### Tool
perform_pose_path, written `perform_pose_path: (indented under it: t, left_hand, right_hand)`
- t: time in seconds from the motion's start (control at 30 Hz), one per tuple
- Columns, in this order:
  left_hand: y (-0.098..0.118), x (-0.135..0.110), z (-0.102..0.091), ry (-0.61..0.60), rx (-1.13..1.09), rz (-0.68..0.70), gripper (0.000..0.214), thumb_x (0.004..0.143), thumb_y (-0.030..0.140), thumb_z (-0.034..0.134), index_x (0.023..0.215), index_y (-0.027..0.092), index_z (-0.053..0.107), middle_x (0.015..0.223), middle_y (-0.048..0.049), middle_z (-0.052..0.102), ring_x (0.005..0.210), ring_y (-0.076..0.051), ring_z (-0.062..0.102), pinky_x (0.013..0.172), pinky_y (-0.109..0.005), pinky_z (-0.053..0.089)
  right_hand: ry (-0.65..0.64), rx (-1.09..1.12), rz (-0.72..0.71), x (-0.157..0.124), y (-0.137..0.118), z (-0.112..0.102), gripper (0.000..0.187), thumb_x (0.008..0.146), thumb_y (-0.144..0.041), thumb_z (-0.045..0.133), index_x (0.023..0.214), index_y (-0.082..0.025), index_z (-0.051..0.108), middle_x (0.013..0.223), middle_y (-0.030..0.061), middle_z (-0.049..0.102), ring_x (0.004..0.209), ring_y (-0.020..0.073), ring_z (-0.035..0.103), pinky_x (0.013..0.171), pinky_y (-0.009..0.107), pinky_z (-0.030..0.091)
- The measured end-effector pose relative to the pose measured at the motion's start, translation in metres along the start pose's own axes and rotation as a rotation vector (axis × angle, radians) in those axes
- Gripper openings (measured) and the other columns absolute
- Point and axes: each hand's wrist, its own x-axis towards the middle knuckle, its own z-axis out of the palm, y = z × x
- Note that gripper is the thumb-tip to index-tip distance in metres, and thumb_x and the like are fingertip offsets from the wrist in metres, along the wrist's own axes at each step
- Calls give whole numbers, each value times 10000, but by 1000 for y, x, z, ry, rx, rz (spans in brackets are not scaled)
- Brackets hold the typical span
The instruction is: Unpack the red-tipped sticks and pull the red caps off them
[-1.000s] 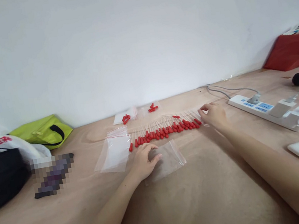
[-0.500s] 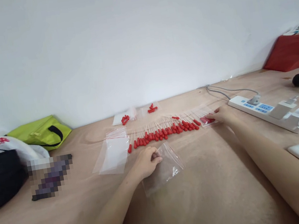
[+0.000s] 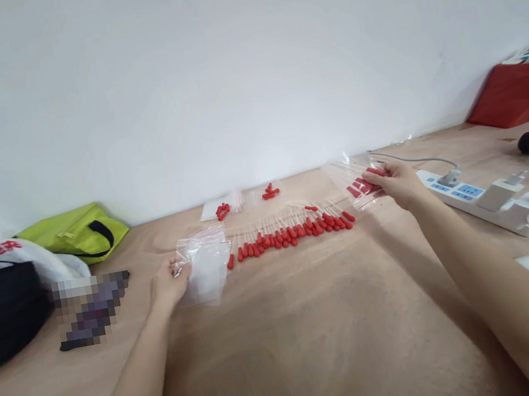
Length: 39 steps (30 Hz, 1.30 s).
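My left hand (image 3: 169, 284) is closed on the edge of a clear zip bag, over the left side of a stack of clear zip bags (image 3: 207, 278). The held bag and the stack overlap, so I cannot tell their outlines apart. At the right, my right hand (image 3: 398, 184) grips a clear zip bag of red-tipped sticks (image 3: 357, 189), raised off the table and tilted. Between the hands lies a row of red-tipped pale sticks (image 3: 291, 234), red ends toward me. One loose red piece (image 3: 310, 208) lies across the sticks.
Two small groups of red pieces (image 3: 223, 212) (image 3: 270, 191) lie on clear bags near the wall. A power strip (image 3: 467, 194) with white chargers and cables is at the right. A lime green bag (image 3: 70, 232), a black bag (image 3: 5, 316) and a pixelated object (image 3: 95, 311) are at the left.
My left hand has moved left with the clear zip bag, from in front of the row to the stack. My right hand has lifted the bag of red-tipped sticks off the table.
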Motion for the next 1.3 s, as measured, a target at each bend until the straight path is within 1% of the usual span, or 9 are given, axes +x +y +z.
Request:
perform_pose_path:
  t: [0.17,0.27,0.37,0.47,0.57,0.7,0.9,1.03,1.3]
  left_hand:
    - [1,-8,12,5,196,14,453,671,308,539,1086,159,433,820,-75,595,808,-301,574,706,-401,428]
    - [1,-14,18,71,358,122,363,704,321,480,1023,149,468,966,-129,556,943,-322,525,787,-425,414]
    - [-3,-15,21,102,390,317,208,719,273,420,868,176,527,1031,-112,523,1029,-276,486,879,-379,387]
    - [-8,-10,23,-98,266,460,194,739,226,349,795,204,533,999,-58,567,983,-198,525,889,-302,398]
    - [-8,-8,26,-258,145,514,238,769,249,313,828,200,538,990,-48,599,967,-178,540,900,-293,394]
    - [2,-17,28,-290,160,532,332,777,417,382,963,189,535,1064,-66,565,1016,-199,511,927,-318,369]
    - [11,-27,31,-263,294,500,399,773,450,405,1045,184,526,1109,-83,495,1055,-226,484,943,-356,349]
    - [8,-24,33,-221,232,574,344,775,423,423,969,168,549,1042,-84,532,1012,-209,503,927,-326,362]
    - [10,-22,34,-221,153,646,326,800,440,399,867,170,569,926,-63,601,901,-191,549,843,-323,419]
  right_hand:
    - [-645,124,100,-42,-22,48,322,514,-383,753,675,-160,586,580,-18,595,503,95,544,466,197,430]
    - [-1017,111,149,-69,-18,79,293,525,-371,746,680,-165,607,609,-27,610,550,94,562,527,203,445]
    - [-1165,83,177,-88,-9,99,261,503,-364,753,634,-191,609,598,-34,613,524,94,554,524,215,444]
    - [-1202,-4,116,-96,-2,108,237,504,-388,746,619,-222,622,588,-26,611,514,111,552,492,225,434]
    - [-1096,-220,-98,-93,-1,110,226,504,-421,738,611,-248,638,602,-19,622,541,132,568,487,232,428]
    - [-620,-561,-319,-67,0,112,144,620,-383,654,602,-241,652,613,-21,638,587,139,585,548,229,430]
    - [-129,-819,-232,-18,11,114,243,739,-246,480,876,-138,648,895,140,629,880,257,556,749,360,399]
    - [-37,-951,-208,-10,15,115,264,756,-287,481,914,-153,643,934,151,609,937,272,531,792,383,366]
    - [-119,-1099,-176,-10,14,118,267,791,-349,464,837,-181,666,947,120,614,945,257,506,780,373,312]
